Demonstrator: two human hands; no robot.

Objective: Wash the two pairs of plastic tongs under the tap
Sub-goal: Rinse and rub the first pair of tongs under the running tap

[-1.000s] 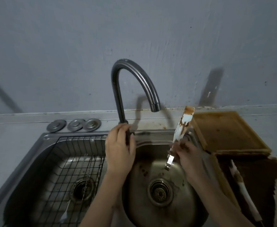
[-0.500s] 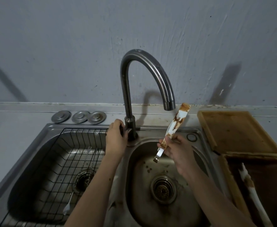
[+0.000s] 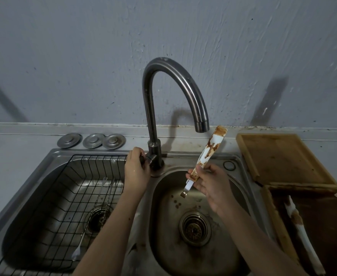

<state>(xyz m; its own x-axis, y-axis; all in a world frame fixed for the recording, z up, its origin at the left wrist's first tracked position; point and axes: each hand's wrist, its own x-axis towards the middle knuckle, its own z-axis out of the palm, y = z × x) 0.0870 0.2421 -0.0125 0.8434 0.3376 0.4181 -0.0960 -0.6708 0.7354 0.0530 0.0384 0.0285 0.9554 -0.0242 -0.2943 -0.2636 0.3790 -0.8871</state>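
Tongs point(image 3: 207, 154), sauce-smeared, being gripped by right hand point(image 3: 209, 182) just below tap point(image 3: 201, 124) spout, awaiting water; left hand point(image 3: 136, 168) closing round tap's handle, prob. opening it.

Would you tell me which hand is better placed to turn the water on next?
The left hand: it already rests on the tap handle at the tap's base. The right hand is holding the stained tongs near the spout, where no water shows yet.
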